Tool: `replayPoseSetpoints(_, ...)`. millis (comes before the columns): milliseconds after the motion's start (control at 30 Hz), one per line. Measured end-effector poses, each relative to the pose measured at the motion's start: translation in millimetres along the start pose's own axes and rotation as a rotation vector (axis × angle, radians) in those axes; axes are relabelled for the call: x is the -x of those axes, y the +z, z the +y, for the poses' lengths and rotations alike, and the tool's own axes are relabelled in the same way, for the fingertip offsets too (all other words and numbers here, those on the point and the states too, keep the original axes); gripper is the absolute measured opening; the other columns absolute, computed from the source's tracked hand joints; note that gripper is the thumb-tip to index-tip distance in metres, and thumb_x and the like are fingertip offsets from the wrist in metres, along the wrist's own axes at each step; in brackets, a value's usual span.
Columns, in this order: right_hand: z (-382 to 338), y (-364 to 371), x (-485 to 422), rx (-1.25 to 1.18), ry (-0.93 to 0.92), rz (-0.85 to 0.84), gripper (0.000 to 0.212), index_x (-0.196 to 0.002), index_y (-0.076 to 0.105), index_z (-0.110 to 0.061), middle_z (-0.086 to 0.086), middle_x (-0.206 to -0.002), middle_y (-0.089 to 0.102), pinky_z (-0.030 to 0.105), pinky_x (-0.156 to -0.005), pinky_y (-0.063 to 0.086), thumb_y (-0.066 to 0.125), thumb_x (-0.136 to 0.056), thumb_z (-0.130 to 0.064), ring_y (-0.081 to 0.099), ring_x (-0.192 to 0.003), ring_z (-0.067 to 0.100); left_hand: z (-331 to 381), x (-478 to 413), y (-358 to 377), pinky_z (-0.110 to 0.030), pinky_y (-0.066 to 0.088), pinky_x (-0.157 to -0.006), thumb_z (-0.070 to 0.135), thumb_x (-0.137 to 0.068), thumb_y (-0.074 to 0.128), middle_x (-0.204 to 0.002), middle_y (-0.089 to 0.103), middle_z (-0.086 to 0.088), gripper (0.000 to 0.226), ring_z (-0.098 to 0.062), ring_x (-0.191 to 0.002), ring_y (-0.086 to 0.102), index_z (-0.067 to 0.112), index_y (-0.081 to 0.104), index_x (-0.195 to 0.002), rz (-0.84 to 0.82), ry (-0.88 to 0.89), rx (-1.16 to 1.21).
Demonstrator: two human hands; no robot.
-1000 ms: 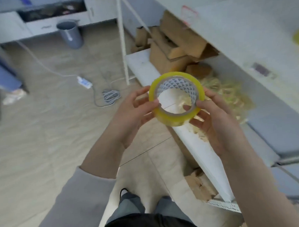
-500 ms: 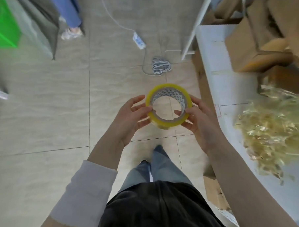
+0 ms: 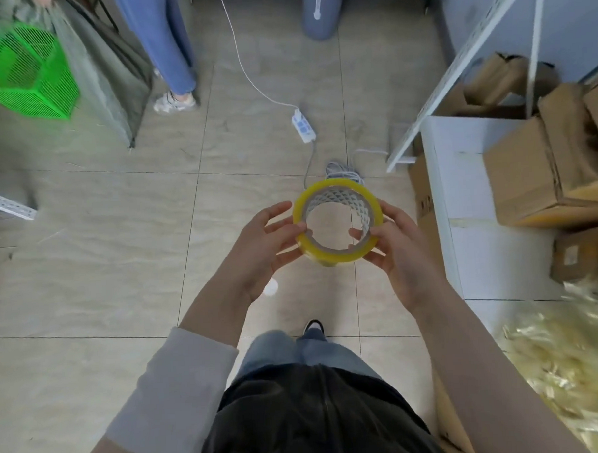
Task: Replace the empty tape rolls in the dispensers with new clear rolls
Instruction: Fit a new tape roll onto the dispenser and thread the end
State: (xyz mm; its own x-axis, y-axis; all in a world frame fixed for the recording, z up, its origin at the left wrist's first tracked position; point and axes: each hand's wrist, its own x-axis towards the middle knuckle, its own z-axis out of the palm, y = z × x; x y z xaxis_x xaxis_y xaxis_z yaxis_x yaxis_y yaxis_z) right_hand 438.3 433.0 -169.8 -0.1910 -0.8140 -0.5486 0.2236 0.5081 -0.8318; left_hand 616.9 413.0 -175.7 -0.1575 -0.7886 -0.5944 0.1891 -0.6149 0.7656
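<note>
Tiled floor [image 3: 120, 251]: fills most of the view, which has swung down and away from the shelf face over the last second.
White shelf [image 3: 467, 191], right edge: bears cardboard boxes [image 3: 528, 175] and a heap of yellowish strips [image 3: 564, 362].
Green basket [image 3: 24, 80]: far left.
Left hand [image 3: 264, 251], right hand [image 3: 400, 256]: each grips one side of the roll, fingers curled round its rim.
Clear tape roll [image 3: 340, 255]: held before the body, above the floor, grip unchanged.
Power strip [image 3: 302, 125]: on the floor ahead.
No dispenser in view. Judged to be a carry toward one, with loading not yet begun.
</note>
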Motion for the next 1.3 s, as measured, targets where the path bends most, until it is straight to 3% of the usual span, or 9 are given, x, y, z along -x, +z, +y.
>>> replayPoseSetpoints(300,-70,39,-103,0.010,0.008,-0.007,0.034,-0.109,0.057,-0.026,0.005,-0.116,0.064,0.040,-0.088,0.052,0.046,-0.089,-0.002,0.066,-0.099,0.022,79,-104,-5,-0.034,0.056,-0.085,0.010,-0.086,0.061,-0.117,0.066,-0.011,0.045,-0.021,-0.099,0.068,0.016,0.048,-0.128,0.002,-0.002,0.022)
replayPoseSetpoints(400,-98,57,-138,-0.018,-0.014,0.024,0.034,-0.115,0.057,-0.023,0.004,-0.109,0.066,0.035,-0.081,0.052,0.049,-0.087,-0.004,0.065,-0.092,0.018,119,-144,-9,-0.031,0.057,-0.082,0.013,-0.085,0.063,-0.120,0.065,-0.010,0.045,-0.024,-0.105,0.066,0.017,0.049,-0.127,-0.048,0.002,-0.001)
replayPoseSetpoints(600,-156,77,-187,-0.092,-0.054,0.117,0.038,-0.121,0.057,-0.019,-0.002,-0.093,0.069,0.038,-0.086,0.052,0.050,-0.086,-0.006,0.065,-0.097,0.022,195,-211,2,-0.027,0.058,-0.076,0.014,-0.083,0.065,-0.124,0.062,-0.013,0.047,-0.023,-0.103,0.066,0.018,0.050,-0.127,-0.182,0.007,-0.051)
replayPoseSetpoints(767,-190,68,-213,-0.131,-0.079,0.202,0.038,-0.123,0.055,-0.018,-0.001,-0.096,0.069,0.037,-0.085,0.053,0.052,-0.086,-0.008,0.066,-0.099,0.022,230,-252,32,-0.032,0.055,-0.084,0.014,-0.083,0.064,-0.121,0.063,-0.011,0.043,-0.020,-0.097,0.066,0.020,0.052,-0.124,-0.284,0.002,-0.112)
replayPoseSetpoints(900,-214,38,-232,-0.174,-0.116,0.321,0.035,-0.120,0.057,-0.021,0.001,-0.097,0.069,0.036,-0.084,0.053,0.051,-0.088,-0.010,0.067,-0.098,0.023,250,-287,79,-0.033,0.055,-0.084,0.013,-0.084,0.062,-0.117,0.064,-0.010,0.041,-0.021,-0.095,0.065,0.019,0.052,-0.123,-0.383,-0.017,-0.169)
replayPoseSetpoints(1067,-246,-16,-243,-0.217,-0.203,0.440,0.024,-0.101,0.060,-0.027,0.002,-0.089,0.070,0.038,-0.083,0.053,0.056,-0.083,-0.012,0.066,-0.099,0.028,270,-314,160,-0.039,0.051,-0.091,0.015,-0.084,0.061,-0.106,0.067,-0.004,0.040,-0.020,-0.095,0.063,0.020,0.053,-0.123,-0.519,-0.005,-0.268)
replayPoseSetpoints(1167,-267,-52,-239,-0.246,-0.288,0.513,0.021,-0.102,0.059,-0.024,0.003,-0.087,0.071,0.037,-0.078,0.053,0.054,-0.085,-0.012,0.068,-0.094,0.027,282,-324,215,-0.036,0.053,-0.087,0.024,-0.081,0.063,-0.089,0.068,0.004,0.042,-0.018,-0.093,0.063,0.018,0.055,-0.122,-0.621,0.010,-0.308)
replayPoseSetpoints(1300,-297,-100,-227,-0.312,-0.384,0.595,0.024,-0.102,0.062,-0.020,0.001,-0.079,0.073,0.035,-0.072,0.054,0.050,-0.086,-0.008,0.071,-0.080,0.021,296,-325,289,-0.032,0.053,-0.081,0.035,-0.078,0.062,-0.088,0.064,0.004,0.045,-0.015,-0.089,0.063,0.017,0.055,-0.119,-0.762,0.068,-0.366)
